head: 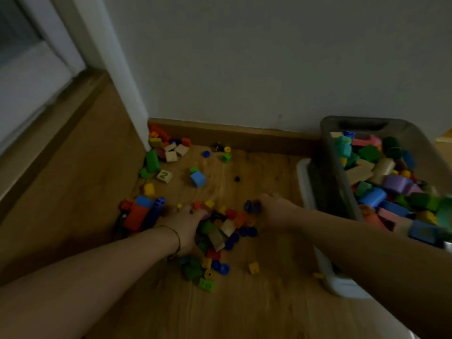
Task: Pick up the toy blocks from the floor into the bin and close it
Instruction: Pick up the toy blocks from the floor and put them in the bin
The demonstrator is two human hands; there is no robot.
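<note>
**Blocks scattered on floor; bin open and part-filled**

Both hands were down on the wooden floor [244,311] at a pile of blocks [221,231], which lay between the two sets of fingers. The left hand [188,222], with a thin bracelet [178,238] at the wrist, lay over the pile's left edge, fingers bent down among the pieces. Whether they gripped anything could not be told. The right hand [276,211] reached in from the opposite side, fingertips against a dark blue piece [252,206]. Blur hid whether they pinched it.

Beyond the fingertips, towards the skirting board [244,138], lay one blue cube [197,178], one small black round item [236,178] and one pale cube [164,176] marked with a green "2". Further beyond, in the corner, were three plain wooden blocks [171,156] and one tall green block [152,161]. Outside the left fingers stood one joined stack of red and blue bricks [140,212]. Behind the hands, nearer the wearer, were one yellow block [254,267] and one flat green brick [206,285].

One grey bin [335,192] stood outside the right hand, uncovered and holding many mixed blocks. One pale lid [344,286] lay on the floor beside it and partly under it. The right forearm crossed in front of the bin's near corner.
</note>
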